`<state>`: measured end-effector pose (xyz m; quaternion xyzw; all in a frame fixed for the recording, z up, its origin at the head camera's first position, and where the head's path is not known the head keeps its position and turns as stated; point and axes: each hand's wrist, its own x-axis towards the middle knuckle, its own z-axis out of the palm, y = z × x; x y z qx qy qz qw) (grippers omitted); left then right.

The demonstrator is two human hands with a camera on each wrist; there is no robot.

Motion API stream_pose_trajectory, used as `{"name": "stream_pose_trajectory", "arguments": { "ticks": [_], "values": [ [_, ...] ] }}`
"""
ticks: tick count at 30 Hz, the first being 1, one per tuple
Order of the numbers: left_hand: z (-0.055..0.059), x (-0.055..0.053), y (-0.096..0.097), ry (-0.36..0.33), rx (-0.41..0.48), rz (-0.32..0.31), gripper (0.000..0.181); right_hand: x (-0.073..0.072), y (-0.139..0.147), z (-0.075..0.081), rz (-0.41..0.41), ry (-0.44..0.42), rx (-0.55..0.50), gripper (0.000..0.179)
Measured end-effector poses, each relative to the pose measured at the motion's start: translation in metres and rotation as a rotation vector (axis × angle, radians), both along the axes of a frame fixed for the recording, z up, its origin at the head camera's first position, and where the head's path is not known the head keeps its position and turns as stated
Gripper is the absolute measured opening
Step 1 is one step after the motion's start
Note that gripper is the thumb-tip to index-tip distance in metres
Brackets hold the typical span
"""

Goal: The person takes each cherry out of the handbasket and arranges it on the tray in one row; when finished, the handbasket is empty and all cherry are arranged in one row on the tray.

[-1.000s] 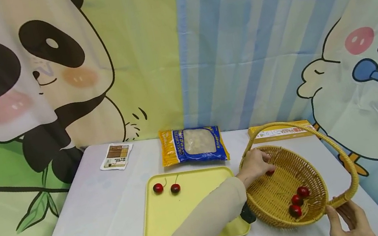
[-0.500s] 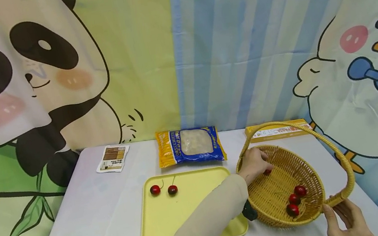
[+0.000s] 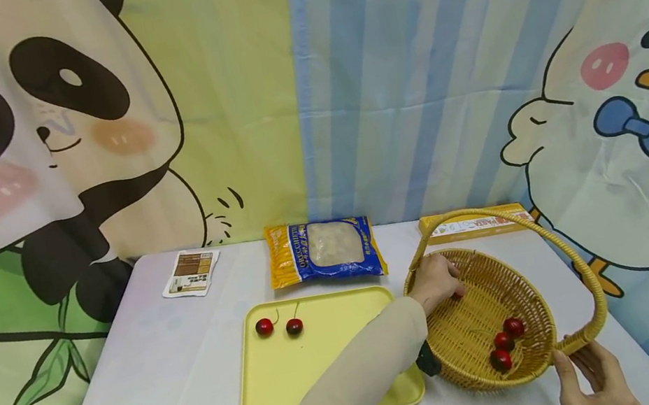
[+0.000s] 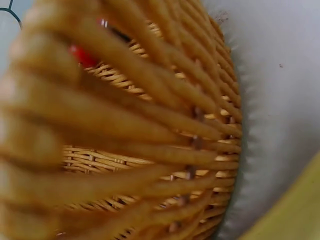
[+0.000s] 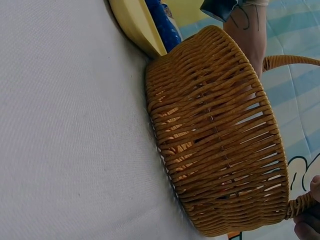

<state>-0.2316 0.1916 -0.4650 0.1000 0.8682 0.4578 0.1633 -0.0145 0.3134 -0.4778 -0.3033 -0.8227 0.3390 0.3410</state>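
Note:
My left hand [image 3: 435,280] reaches over the left rim of a woven basket [image 3: 473,320], its fingers curled down inside. A cherry at its fingertips is almost wholly hidden by them. Three dark red cherries [image 3: 503,342] lie in a row at the basket's lower right. At the right side, my right hand [image 3: 596,380] pinches the basket by the base of its arched handle [image 3: 595,301]; part of this hand also shows at the edge of the right wrist view. Close up, the left wrist view has the wicker wall [image 4: 150,110], with a red cherry [image 4: 84,56] glimpsed through it.
Left of the basket lies a yellow tray [image 3: 325,365] with two stemmed cherries [image 3: 295,327]. Behind it are a blue and yellow pasta bag [image 3: 326,252] and a small white-edged packet [image 3: 191,273]. A yellow box [image 3: 474,224] lies behind the basket.
The head view has shifted slightly, so everything sits a little further left. The cherry under my left fingers, visible earlier, is now nearly out of sight. My right hand stays on the handle base.

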Motion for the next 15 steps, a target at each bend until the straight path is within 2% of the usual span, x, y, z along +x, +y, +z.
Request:
{"name": "stream_pose_trajectory", "arguments": {
  "ticks": [7, 15],
  "values": [
    [-0.0022, -0.0046, 0.0044, 0.027, -0.128, -0.015, 0.024, -0.0012, -0.0003, -0.0004, -0.012, -0.010, 0.009, 0.048],
    [-0.0057, -0.0068, 0.0062, 0.008, -0.129, -0.012, 0.021, -0.0004, -0.0009, 0.0011, 0.001, -0.024, 0.000, 0.049]
  ]
}}
